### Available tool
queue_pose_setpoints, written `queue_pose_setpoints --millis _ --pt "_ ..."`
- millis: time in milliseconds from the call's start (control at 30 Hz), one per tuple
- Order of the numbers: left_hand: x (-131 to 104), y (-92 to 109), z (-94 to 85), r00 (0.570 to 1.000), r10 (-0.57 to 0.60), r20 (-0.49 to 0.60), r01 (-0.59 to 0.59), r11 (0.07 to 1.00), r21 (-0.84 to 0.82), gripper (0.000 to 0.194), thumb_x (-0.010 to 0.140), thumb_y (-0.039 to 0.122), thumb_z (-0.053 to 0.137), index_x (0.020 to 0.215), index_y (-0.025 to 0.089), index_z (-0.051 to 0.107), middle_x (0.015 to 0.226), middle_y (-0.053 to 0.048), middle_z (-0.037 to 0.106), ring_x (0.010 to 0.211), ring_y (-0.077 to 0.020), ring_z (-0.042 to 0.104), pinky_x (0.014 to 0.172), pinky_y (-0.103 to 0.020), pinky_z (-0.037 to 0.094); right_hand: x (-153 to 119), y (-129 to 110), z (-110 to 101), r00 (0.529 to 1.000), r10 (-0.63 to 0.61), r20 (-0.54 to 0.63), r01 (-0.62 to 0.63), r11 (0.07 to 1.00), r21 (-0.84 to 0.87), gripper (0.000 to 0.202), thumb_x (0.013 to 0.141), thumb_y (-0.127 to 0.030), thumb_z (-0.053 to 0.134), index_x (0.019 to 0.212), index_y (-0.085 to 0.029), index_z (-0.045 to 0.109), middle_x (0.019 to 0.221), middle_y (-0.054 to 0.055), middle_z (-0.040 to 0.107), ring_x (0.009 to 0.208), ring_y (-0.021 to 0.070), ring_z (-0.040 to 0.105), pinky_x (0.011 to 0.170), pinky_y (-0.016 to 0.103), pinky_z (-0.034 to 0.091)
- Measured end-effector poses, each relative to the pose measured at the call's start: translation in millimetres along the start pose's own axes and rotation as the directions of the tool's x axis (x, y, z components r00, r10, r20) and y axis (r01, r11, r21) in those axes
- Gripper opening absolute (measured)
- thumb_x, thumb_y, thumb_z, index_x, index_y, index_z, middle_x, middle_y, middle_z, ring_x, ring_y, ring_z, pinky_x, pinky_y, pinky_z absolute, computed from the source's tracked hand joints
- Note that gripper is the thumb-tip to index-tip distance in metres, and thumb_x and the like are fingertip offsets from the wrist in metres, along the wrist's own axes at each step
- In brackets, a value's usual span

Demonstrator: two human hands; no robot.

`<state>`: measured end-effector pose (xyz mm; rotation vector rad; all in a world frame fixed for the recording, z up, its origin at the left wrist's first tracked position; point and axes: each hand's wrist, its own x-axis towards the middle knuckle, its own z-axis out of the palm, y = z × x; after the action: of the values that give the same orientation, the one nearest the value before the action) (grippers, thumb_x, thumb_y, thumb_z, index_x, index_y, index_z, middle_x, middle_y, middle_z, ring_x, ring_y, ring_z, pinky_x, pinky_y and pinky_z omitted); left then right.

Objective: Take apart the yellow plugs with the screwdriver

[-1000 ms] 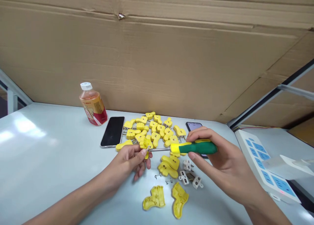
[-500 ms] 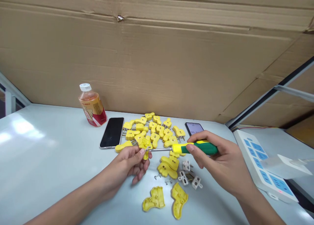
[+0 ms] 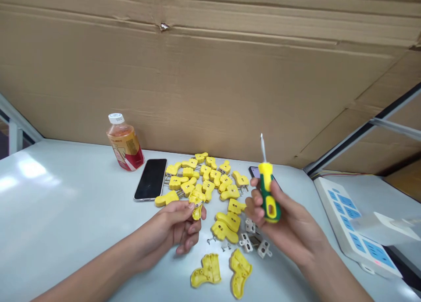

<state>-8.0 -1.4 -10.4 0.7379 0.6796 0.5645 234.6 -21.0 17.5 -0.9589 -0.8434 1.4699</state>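
Note:
My left hand (image 3: 180, 225) pinches a yellow foot-shaped plug shell (image 3: 197, 198), its hollow side partly facing me. A small metal piece shows in it. My right hand (image 3: 294, 225) is wrapped round the green and yellow handle of a screwdriver (image 3: 265, 172), whose shaft points up and away from the shell. Nearer to me lie two loose hollow shell halves (image 3: 206, 271). Small metal screws (image 3: 211, 240) lie between the hands, beside several white plug inserts (image 3: 246, 242) with metal prongs. Beyond them spreads a group of yellow foot-shaped plugs (image 3: 204, 172).
Left of the plugs lies a black-screened phone (image 3: 151, 179), with a drink bottle (image 3: 125, 146) behind it. Another phone (image 3: 254, 172) is partly hidden by my right hand. A white power strip (image 3: 357, 231) with an adapter stands at right. A cardboard wall (image 3: 210, 87) closes off the back.
The screwdriver has come away from the shell and swung from lying sideways to pointing upward. My left hand keeps the shell nearly in place, now turned slightly.

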Motion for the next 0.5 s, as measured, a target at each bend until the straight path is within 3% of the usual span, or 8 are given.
queue_pose_setpoints --millis 67,133,267,367,433,500 --pt "-1 0 1.3 1.000 -0.023 0.020 0.023 1.000 0.000 0.043 0.080 0.054 0.081 0.088 0.016 0.062 0.065 0.005 0.047 0.052 -0.0085 0.044 0.045 -0.021 0.026 -3 6 6 0.991 0.074 0.107 -0.073 0.997 -0.015 0.038 0.074 -0.046 0.088 0.081 -0.024 0.058 0.058 -0.006 0.051 0.050 0.0119 0.049 0.051 0.026 0.047" --pt "-1 1 3.1 0.998 -0.044 0.047 0.043 0.999 0.014 0.043 0.080 0.054 0.080 0.086 0.016 0.062 0.063 0.005 0.044 0.052 -0.0084 0.043 0.045 -0.021 0.024 -6 14 10 0.981 0.077 0.177 -0.062 0.994 -0.087 0.038 0.078 -0.046 0.084 0.080 -0.024 0.054 0.054 -0.009 0.044 0.047 0.0098 0.041 0.049 0.024 0.041" --pt "-3 0 5.4 0.993 -0.074 0.093 0.068 0.995 0.067 0.041 0.083 0.055 0.075 0.085 0.016 0.062 0.062 0.006 0.043 0.049 -0.0082 0.040 0.045 -0.024 0.021 -10 30 15 0.979 -0.049 0.196 0.134 0.884 -0.448 0.033 0.088 -0.053 0.072 0.087 -0.021 0.064 0.052 -0.011 0.036 0.045 0.0087 0.031 0.044 0.023 0.028" --pt "-3 -1 6.8 0.992 -0.096 0.083 0.087 0.990 0.111 0.043 0.082 0.057 0.075 0.083 0.017 0.061 0.062 0.006 0.042 0.049 -0.0085 0.040 0.047 -0.024 0.021 -12 37 20 0.971 -0.158 0.177 0.235 0.747 -0.622 0.024 0.088 -0.043 0.069 0.087 -0.019 0.070 0.052 -0.010 0.033 0.047 0.0089 0.029 0.045 0.023 0.028" --pt "-3 -2 8.0 0.992 -0.105 0.070 0.096 0.987 0.132 0.045 0.079 0.059 0.077 0.082 0.017 0.060 0.062 0.006 0.041 0.050 -0.0086 0.040 0.048 -0.024 0.022 -14 39 24 0.964 -0.195 0.182 0.266 0.690 -0.673 0.017 0.087 -0.036 0.069 0.085 -0.019 0.071 0.050 -0.009 0.041 0.046 0.0085 0.030 0.043 0.023 0.028" --pt "-3 -2 9.1 0.991 -0.115 0.062 0.105 0.984 0.142 0.047 0.078 0.060 0.077 0.082 0.017 0.060 0.063 0.006 0.041 0.051 -0.0086 0.039 0.048 -0.024 0.021 -15 39 28 0.953 -0.214 0.213 0.302 0.652 -0.695 0.012 0.088 -0.031 0.066 0.084 -0.020 0.072 0.055 -0.006 0.058 0.045 0.0089 0.037 0.044 0.023 0.033"
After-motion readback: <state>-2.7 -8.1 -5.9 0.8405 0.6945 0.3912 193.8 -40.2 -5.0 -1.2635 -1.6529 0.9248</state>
